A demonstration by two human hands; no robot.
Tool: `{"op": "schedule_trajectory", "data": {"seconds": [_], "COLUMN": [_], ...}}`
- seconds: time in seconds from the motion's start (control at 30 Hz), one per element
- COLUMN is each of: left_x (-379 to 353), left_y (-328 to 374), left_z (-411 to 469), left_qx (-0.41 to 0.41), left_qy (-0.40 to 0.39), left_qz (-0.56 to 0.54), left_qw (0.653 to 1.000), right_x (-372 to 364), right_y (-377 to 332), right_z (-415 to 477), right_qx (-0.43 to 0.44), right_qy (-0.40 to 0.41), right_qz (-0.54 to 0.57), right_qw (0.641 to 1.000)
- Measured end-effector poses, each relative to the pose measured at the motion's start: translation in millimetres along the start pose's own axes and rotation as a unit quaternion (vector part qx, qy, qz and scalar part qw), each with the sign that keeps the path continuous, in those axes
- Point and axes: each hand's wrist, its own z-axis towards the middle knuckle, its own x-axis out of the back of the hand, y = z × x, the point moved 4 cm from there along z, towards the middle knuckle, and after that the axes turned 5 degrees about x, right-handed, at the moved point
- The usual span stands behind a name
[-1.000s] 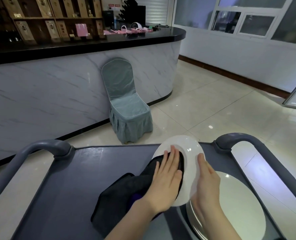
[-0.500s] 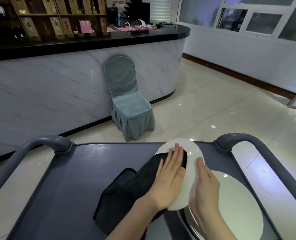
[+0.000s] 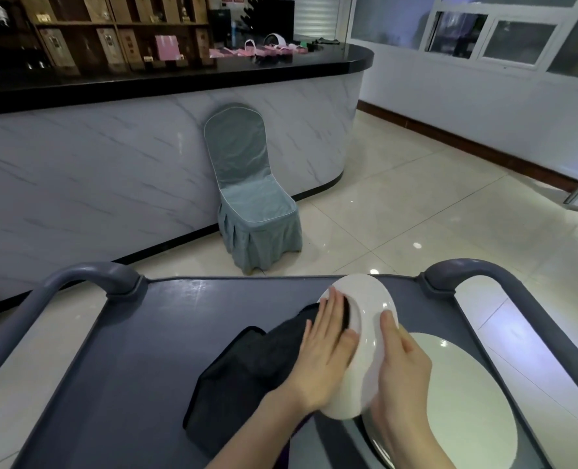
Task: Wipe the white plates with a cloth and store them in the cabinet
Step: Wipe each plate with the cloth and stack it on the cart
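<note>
Plate [image 3: 369,319] at 5 o'clock stands tilted, my right hand [image 3: 402,363] gripping its rim, my flat left hand [image 3: 325,353] pressing the cloth [image 3: 247,374] on it. Second plate [image 3: 467,401] at 4 o'clock likely waits; nothing stored yet.

A grey-covered chair [image 3: 252,198] stands against a curved marble-fronted counter [image 3: 111,170] on glossy tiled floor [image 3: 433,214].

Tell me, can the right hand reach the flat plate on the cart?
Probably yes: the flat plate lies bare just beside the right hand, though that hand is busy holding the tilted plate.
</note>
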Motion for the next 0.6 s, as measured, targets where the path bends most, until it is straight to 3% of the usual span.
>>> {"op": "schedule_trajectory", "data": {"seconds": [0.07,0.2,0.27,0.33,0.43,0.53,0.6], "left_x": [7,22,45,75,116,145,155], "left_y": [-22,-64,-79,-86,-96,-115,-133], "left_z": [2,-6,-14,-23,-41,-65,-82], "left_qx": [0.042,0.151,0.204,0.233,0.237,0.242,0.258], "left_qy": [-0.003,-0.022,0.046,0.122,0.177,0.209,0.229], "left_qz": [-0.026,-0.198,-0.21,-0.311,-0.506,-0.513,-0.51], "left_qw": [0.999,0.968,0.955,0.913,0.81,0.797,0.788], "right_x": [-4,-24,-39,-57,-91,-124,-144], "right_y": [-4,-17,-17,-14,-3,24,45], "right_z": [3,7,3,-5,-24,-52,-62], "right_qx": [0.037,0.16,0.218,0.268,0.39,0.517,0.487], "right_qy": [-0.002,-0.06,-0.117,-0.196,-0.31,-0.394,-0.468], "right_qz": [-0.045,-0.196,-0.246,-0.28,-0.374,-0.422,-0.437], "right_qw": [0.998,0.965,0.937,0.901,0.782,0.632,0.593]}}
